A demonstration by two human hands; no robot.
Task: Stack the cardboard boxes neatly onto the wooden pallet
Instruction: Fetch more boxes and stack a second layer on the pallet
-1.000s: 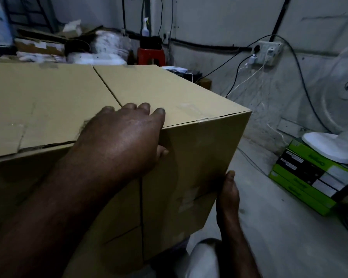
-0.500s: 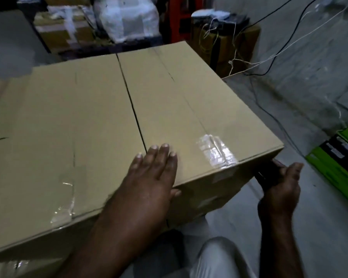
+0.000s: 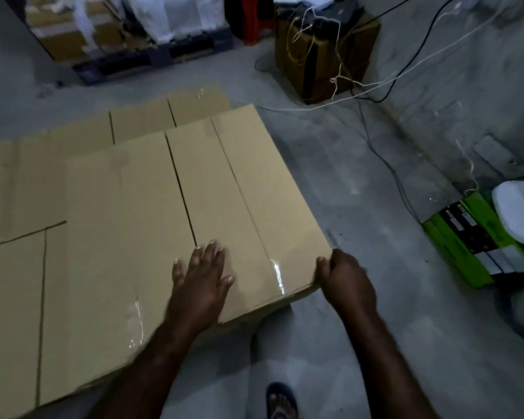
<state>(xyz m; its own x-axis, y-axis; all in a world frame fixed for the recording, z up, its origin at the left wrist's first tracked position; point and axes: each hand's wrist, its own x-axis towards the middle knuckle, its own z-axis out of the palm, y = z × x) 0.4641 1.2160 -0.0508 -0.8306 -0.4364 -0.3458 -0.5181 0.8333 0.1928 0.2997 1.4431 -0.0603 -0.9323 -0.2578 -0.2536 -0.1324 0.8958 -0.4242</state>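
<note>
Cardboard box sits beside neighbouring boxes at left — left hand flat on its top, right hand gripping its near right corner — a one-sided push could skew it out of line

left hand flat on cardboard box top | right hand grips its near-right corner | concrete floor

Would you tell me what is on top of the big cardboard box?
The left hand lies flat on the cardboard box; the right hand grips its near corner. Anything underneath is hidden.
</note>
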